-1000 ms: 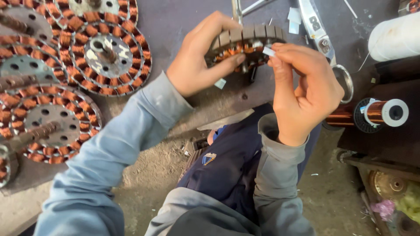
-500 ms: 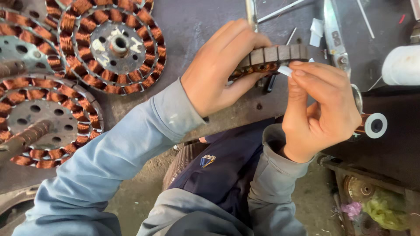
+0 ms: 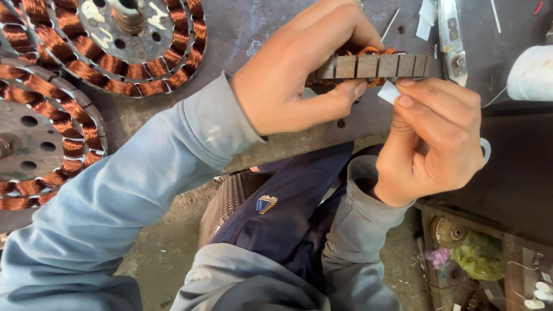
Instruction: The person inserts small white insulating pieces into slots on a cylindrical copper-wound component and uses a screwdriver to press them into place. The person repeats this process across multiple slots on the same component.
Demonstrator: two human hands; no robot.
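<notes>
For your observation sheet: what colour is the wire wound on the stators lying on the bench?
Coppery orange-brown, on the wound stators, clearest in the head view.

Evenly lit by soft daylight — no hard shadows, only faint shade under the left hand point(image 3: 294, 75) and right hand point(image 3: 435, 141). Slight glare on the white roll point(image 3: 533, 72) far right. Sharp at centre — softer, mildly stretched toward the corners
</notes>
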